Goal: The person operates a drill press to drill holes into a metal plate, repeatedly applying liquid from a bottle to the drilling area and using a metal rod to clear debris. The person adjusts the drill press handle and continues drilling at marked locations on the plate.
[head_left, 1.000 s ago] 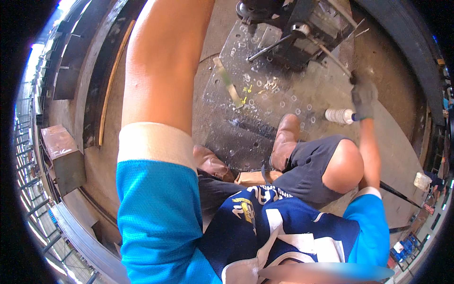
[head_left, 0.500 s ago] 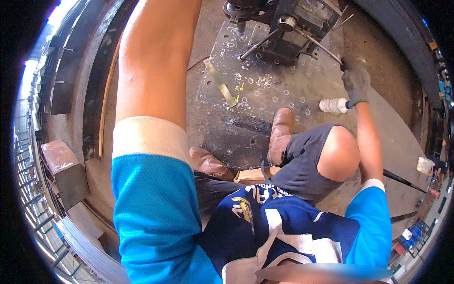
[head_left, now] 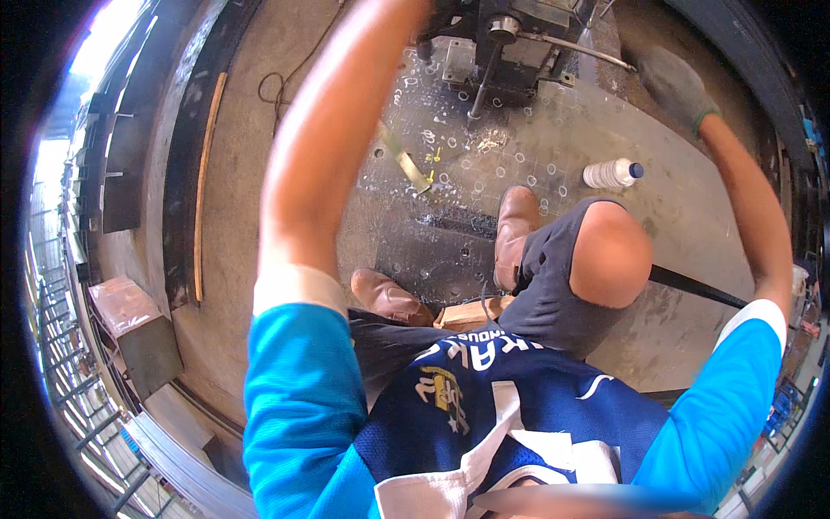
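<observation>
At the top stands a dark drilling machine [head_left: 527,59] with a round hub [head_left: 503,29] and metal spoke levers. My right hand [head_left: 679,85], in a dark grey glove with a green cuff, is at the outer tip of the right lever [head_left: 584,50]. Blur hides whether its fingers are closed round that tip. Another lever [head_left: 487,82] points down toward the plate. My left forearm [head_left: 324,147] reaches up past the machine's left side, and the hand lies beyond the top edge. Beneath the machine is a steel plate [head_left: 471,186] marked with chalk circles.
A whitish bottle [head_left: 612,174] with a blue cap lies on the plate, right of my boot [head_left: 517,227]. A narrow metal strip [head_left: 406,164] lies left of the chalk marks. Farther left are a thin cable [head_left: 275,86], a long wooden strip [head_left: 207,186] and a rusty metal box [head_left: 134,329].
My right hand has moved up and outward with the lever's tip. The spokes have turned counter-clockwise. My left arm has swung to the right, and the view has shifted slightly.
</observation>
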The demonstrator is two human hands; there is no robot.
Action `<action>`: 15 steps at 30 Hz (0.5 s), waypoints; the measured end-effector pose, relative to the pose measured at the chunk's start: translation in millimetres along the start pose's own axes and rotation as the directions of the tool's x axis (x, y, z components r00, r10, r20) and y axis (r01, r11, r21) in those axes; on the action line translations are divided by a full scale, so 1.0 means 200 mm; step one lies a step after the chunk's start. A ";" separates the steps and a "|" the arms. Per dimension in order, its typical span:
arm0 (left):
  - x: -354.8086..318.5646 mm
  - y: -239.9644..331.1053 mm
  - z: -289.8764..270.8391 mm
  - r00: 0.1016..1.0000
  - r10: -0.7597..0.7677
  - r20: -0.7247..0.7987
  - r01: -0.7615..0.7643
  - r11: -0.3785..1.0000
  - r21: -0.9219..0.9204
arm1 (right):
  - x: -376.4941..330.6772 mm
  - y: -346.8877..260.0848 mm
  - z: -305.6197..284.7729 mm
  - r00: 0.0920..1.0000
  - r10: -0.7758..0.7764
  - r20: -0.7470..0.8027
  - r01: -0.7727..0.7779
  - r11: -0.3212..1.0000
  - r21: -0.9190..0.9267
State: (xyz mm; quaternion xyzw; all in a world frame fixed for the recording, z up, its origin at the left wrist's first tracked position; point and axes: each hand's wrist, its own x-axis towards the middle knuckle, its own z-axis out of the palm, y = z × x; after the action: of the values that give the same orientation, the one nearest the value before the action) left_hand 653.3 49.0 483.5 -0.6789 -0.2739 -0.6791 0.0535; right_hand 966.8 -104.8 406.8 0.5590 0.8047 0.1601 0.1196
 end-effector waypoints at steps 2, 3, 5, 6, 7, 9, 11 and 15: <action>-0.26 0.14 0.07 0.750 0.118 0.651 -0.072 0.993 -0.097 | 0.09 0.07 -0.10 0.997 0.061 0.051 -0.066 0.992 0.104; -0.40 0.26 0.15 0.395 -0.104 0.913 0.067 0.994 0.084 | 0.09 0.12 -0.17 0.972 0.139 0.191 -0.204 0.904 0.375; -0.62 0.37 0.19 0.837 0.179 0.517 -0.141 0.984 -0.113 | 0.09 0.27 -0.29 0.876 0.156 0.457 -0.461 0.549 0.697; -0.67 0.40 0.23 0.645 0.053 0.762 -0.037 0.999 -0.038 | 0.10 0.32 -0.31 0.859 0.111 0.499 -0.506 0.332 0.796; -0.68 0.42 0.28 0.583 -0.141 0.800 0.057 0.990 0.133 | 0.10 0.32 -0.26 0.934 0.060 0.351 -0.356 0.138 0.924; -0.64 0.37 0.33 0.740 -0.078 0.668 0.060 0.997 0.050 | 0.10 0.19 0.01 0.937 0.203 0.285 -0.306 0.081 0.949; -0.54 0.29 0.37 0.338 -0.391 0.856 0.403 0.882 0.244 | 0.10 -0.07 0.44 0.830 0.375 0.412 -0.490 0.138 0.861; -0.38 -0.01 0.20 0.689 -0.278 0.669 0.254 0.957 0.137 | 0.28 -0.49 1.32 0.797 0.509 0.325 -0.301 -0.130 0.945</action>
State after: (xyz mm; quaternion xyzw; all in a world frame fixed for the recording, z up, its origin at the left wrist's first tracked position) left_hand 694.0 46.0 406.7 -0.8322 -0.3810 -0.3785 -0.1382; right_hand 961.7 -51.7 125.7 0.6849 0.4729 -0.3670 -0.4153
